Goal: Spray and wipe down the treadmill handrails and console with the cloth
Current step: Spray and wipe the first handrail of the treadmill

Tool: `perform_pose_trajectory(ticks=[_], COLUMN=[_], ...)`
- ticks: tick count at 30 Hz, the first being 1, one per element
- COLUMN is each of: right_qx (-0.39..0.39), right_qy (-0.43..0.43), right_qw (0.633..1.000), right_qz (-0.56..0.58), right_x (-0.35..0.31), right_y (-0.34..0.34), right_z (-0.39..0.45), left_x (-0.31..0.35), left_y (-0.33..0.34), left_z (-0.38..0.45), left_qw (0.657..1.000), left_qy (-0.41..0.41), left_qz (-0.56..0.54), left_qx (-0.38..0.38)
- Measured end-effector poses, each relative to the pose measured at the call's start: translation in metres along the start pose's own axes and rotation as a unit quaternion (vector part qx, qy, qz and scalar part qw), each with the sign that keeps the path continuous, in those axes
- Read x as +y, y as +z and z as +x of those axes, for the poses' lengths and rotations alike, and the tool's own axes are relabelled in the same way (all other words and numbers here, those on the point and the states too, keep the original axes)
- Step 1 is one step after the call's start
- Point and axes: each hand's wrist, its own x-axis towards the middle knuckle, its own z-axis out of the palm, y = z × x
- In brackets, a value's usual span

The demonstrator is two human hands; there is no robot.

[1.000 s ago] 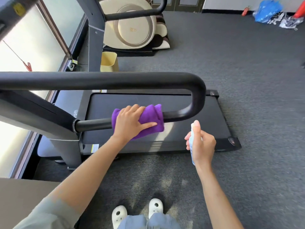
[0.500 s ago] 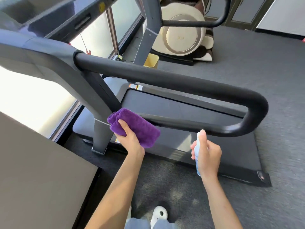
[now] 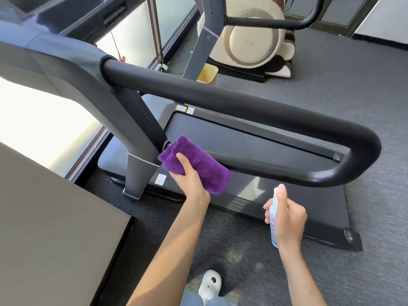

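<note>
A black looped handrail (image 3: 242,102) runs from the grey treadmill upright (image 3: 123,120) out to the right and bends back as a lower bar (image 3: 276,171). My left hand (image 3: 189,180) grips a folded purple cloth (image 3: 198,166) wrapped round the lower bar, right where it meets the upright. My right hand (image 3: 287,221) holds a small clear spray bottle (image 3: 273,219) upright below the lower bar, index finger on its top. The console (image 3: 72,12) is at the top left, mostly out of frame.
The treadmill belt (image 3: 242,142) lies under the rail on dark carpet. A grey flat surface (image 3: 50,228) fills the lower left. Behind stand a second treadmill's upright (image 3: 203,38), a cream massage chair (image 3: 254,34) and a yellow bin (image 3: 207,74). My white shoe (image 3: 209,283) is below.
My left hand slid the cloth leftward along the lower bar to the upright joint. The view swung left and upward. My right hand kept the bottle in about the same place.
</note>
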Motion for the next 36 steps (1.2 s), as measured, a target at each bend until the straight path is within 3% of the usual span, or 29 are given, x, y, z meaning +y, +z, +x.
perform_pose_trajectory(ticks=[6,12,21,28,36], right_qx=[-0.016,-0.013,-0.009,-0.013,0.005], right_qy=[-0.006,-0.002,-0.016,-0.036,-0.022], right_qw=[1.000,1.000,0.999,0.998,0.999], right_qz=[-0.006,-0.002,0.028,0.039,0.050], right_x=[-0.002,0.003,0.001,-0.003,0.009], right_y=[0.008,0.005,-0.017,-0.039,-0.066], right_z=[0.004,0.013,0.029,0.036,0.031], left_x=[0.012,0.002,-0.035,-0.011,-0.073], left_y=[0.022,0.037,0.050,0.040,0.083], left_z=[0.022,0.018,-0.035,-0.014,-0.091], left_qw=[0.997,0.994,0.997,0.996,0.995], left_qy=[-0.063,-0.061,-0.077,-0.007,-0.088], left_qz=[-0.015,-0.005,0.015,0.029,0.039], left_qx=[0.042,0.088,0.022,0.089,0.039])
